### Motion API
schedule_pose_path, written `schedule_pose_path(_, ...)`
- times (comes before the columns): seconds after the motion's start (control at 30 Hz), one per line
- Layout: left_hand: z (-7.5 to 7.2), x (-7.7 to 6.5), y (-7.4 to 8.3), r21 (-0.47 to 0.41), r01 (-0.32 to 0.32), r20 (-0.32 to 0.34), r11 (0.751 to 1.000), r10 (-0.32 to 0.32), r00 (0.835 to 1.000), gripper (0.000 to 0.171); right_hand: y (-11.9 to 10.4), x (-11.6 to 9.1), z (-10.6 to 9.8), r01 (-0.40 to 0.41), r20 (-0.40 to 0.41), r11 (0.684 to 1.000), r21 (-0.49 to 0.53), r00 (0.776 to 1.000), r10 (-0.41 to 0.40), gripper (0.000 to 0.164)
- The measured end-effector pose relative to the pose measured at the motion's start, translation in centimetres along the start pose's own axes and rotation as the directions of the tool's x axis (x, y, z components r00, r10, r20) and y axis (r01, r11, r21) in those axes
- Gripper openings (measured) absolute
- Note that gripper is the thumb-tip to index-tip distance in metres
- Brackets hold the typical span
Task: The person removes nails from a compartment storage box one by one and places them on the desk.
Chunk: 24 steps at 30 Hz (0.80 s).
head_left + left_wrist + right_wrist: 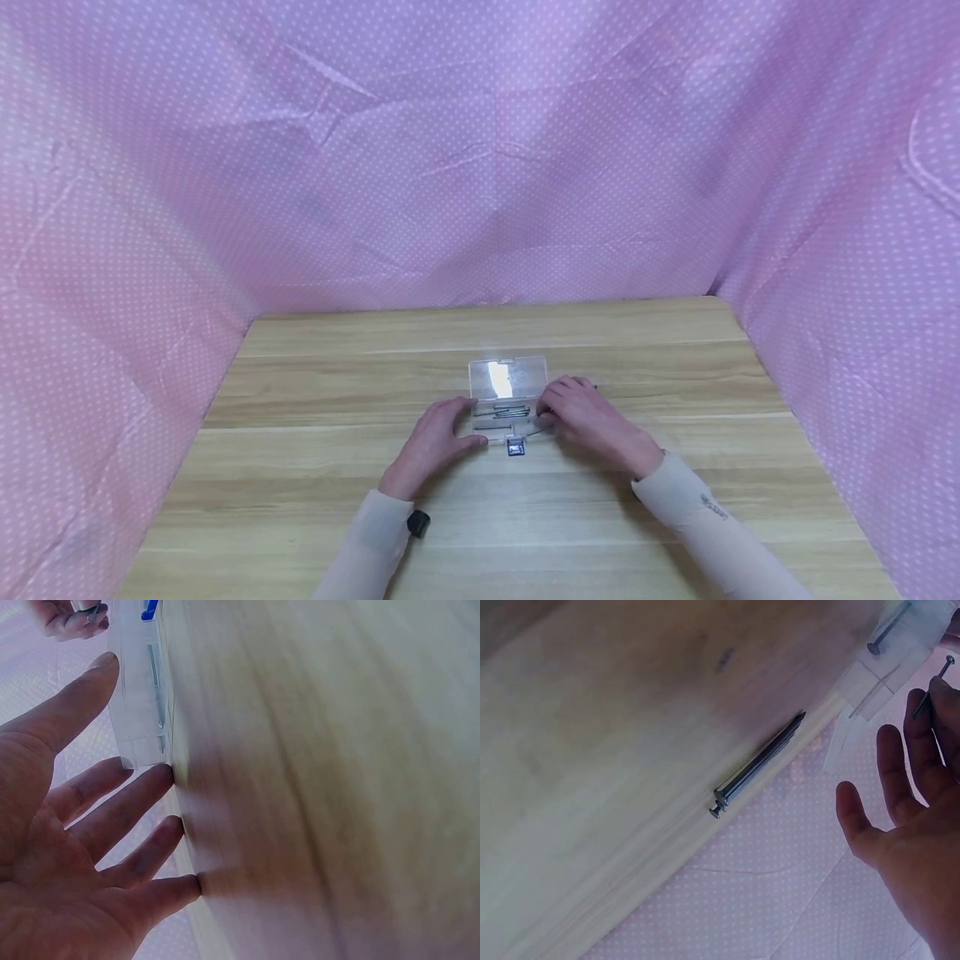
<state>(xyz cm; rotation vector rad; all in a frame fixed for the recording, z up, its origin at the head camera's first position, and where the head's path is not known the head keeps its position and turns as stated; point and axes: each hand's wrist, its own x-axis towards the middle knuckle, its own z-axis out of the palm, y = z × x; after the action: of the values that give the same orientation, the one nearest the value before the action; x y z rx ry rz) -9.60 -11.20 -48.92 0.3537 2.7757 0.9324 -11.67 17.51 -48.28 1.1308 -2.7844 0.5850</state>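
A clear plastic box stands on the table with its lid folded back on the far side. Several metal nails lie in its compartments. My left hand spans the box's left end, thumb by the front edge and spread fingers near the back corner. In the left wrist view those fingers are nearly straight, some tips on the tabletop. At the box's right end, my right hand pinches a nail between thumb and finger. A blue-edged tag is at the box's front.
A small bundle of loose nails lies on the wooden table, to the right of the box; the right hand mostly hides it in the head view. Pink dotted cloth hangs around the table's back and sides.
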Motion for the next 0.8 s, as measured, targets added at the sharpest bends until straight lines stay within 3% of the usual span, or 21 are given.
schedule_pose_path(0.37,0.1,-0.1,-0.1,-0.006,0.000,-0.001,1.000,0.000,1.000,0.069,0.2,-0.4,-0.6,-0.069,-0.021,0.996,0.051,0.997,0.070,0.012)
schedule_pose_path(0.8,0.2,0.0,0.1,-0.003,0.029,0.012,1.000,-0.029,1.000,0.071,1.3,-0.8,-1.1,-0.071,-0.083,0.997,0.025,0.994,0.073,0.013)
